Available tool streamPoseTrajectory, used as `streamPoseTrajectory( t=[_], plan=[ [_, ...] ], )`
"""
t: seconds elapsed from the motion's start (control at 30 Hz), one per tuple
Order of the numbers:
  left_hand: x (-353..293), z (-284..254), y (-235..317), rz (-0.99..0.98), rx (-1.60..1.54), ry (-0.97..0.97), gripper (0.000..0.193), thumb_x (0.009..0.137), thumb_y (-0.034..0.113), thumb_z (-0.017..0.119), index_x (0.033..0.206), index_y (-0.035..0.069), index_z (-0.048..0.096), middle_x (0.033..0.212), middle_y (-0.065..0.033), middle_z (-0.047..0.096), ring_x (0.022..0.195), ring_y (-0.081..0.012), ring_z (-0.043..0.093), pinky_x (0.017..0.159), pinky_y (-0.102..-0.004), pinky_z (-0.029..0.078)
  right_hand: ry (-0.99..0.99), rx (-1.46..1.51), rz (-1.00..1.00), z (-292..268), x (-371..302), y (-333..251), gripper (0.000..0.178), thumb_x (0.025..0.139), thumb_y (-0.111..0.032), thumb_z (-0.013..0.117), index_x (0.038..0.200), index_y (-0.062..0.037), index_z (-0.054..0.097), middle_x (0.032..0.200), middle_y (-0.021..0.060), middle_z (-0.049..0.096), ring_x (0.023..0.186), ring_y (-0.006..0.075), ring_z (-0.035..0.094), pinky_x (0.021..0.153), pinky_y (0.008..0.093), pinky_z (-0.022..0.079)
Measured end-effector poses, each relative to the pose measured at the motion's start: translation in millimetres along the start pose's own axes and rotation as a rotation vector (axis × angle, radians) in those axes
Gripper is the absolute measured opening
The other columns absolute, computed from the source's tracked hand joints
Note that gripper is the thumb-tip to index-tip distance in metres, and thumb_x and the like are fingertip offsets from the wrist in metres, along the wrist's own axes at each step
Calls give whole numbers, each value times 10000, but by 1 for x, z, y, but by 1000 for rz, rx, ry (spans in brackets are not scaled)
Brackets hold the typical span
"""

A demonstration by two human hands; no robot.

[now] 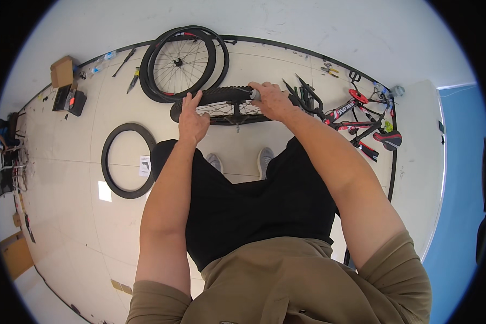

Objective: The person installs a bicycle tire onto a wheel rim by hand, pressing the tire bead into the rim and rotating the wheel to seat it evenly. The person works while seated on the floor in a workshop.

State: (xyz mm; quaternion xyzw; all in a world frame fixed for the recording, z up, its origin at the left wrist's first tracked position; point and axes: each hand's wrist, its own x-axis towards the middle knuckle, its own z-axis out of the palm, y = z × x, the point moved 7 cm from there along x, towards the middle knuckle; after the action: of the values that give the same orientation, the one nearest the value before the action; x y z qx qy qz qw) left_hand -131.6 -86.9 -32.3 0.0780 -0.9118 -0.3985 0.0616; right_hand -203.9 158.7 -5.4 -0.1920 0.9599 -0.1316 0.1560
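In front of my feet a bicycle wheel stands upright, its knobbly black tyre on top and thin spokes and hub below. My left hand grips the wheel at its left, with the fingers over the tyre and the thumb toward the spokes. On the tyre's right side, my right hand is closed around a small grey-ended tool, pressed against the tyre. The tool's exact kind cannot be made out. Part of the wheel's right end is hidden by my right hand.
A spoked wheel with a loose tyre lies by the far wall. Another tyre and a white card lie left. A red and black bicycle frame lies right. Pliers and an open box are far left.
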Motion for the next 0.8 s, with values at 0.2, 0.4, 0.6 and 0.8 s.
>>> streamPoseTrajectory(
  t=[0.2,0.4,0.6,0.8],
  plan=[
    [-2,-1,5,19,3,8,731,836,82,698,1539,127,503,1628,-276,365,1538,-418,309,1235,-439,330,4,16,-7,1,0,5,541,999,-322,686,1488,-314,455,1373,113,569,1326,372,515,1044,726,368],
    [2,-3,10,83,107,114,663,852,230,790,1466,107,574,1446,-226,550,1374,-402,481,1155,-450,396,7,25,-30,-3,0,18,512,1005,-296,678,1476,-300,478,1369,90,574,1342,348,507,1049,702,371],
    [-10,-1,61,392,248,167,738,771,359,877,1427,156,606,1322,-181,577,1260,-386,517,1059,-485,422,45,80,-111,-7,-11,44,511,983,-285,705,1457,-281,515,1352,73,589,1359,326,496,1069,667,364],
    [-4,12,49,372,263,89,630,838,288,831,1410,165,595,1308,-101,589,1237,-339,526,1054,-475,414,70,55,-100,-4,-14,37,548,983,-278,703,1487,-295,491,1399,62,569,1417,314,451,1174,694,273]
  ],
)
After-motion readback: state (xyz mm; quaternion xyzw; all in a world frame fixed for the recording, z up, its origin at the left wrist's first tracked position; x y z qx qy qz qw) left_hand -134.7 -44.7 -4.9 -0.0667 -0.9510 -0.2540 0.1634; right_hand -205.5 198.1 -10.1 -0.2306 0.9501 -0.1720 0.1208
